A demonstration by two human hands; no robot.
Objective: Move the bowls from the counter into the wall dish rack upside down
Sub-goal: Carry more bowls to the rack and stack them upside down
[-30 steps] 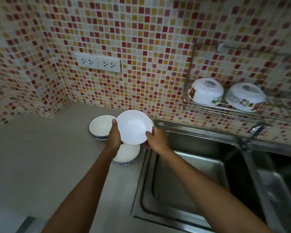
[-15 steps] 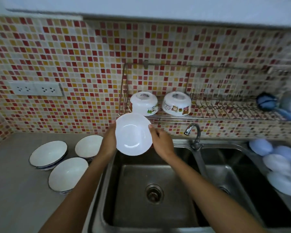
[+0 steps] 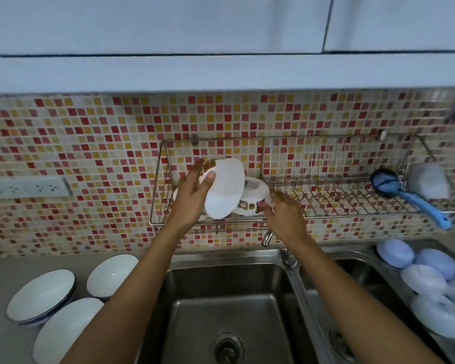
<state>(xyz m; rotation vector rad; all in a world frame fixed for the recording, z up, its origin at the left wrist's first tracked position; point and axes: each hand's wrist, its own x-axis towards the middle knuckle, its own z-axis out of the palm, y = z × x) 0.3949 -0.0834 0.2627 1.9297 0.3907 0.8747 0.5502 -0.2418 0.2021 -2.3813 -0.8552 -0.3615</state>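
Note:
My left hand (image 3: 192, 195) grips a white bowl (image 3: 225, 190) by its rim, tilted on edge with its inside facing right, in front of the left end of the wire wall dish rack (image 3: 326, 164). An upside-down white bowl with cartoon prints (image 3: 252, 197) sits in the rack just behind it. Another bowl in the rack is mostly hidden behind my left hand. My right hand (image 3: 285, 215) hovers open below the printed bowl, holding nothing. Three white bowls stand upright on the counter at lower left (image 3: 41, 294), (image 3: 112, 274), (image 3: 66, 329).
A double steel sink (image 3: 229, 311) with a faucet (image 3: 267, 239) lies below the rack. A blue dish brush (image 3: 405, 191) and a grey container (image 3: 428, 181) sit at the rack's right end. Several pale blue lids or dishes (image 3: 428, 282) fill the right basin. A wall socket (image 3: 26, 186) is at left.
The bowl has risen from over the sink to the rack and turned onto its edge. My right hand let go of it and dropped lower right. The view has tilted upward.

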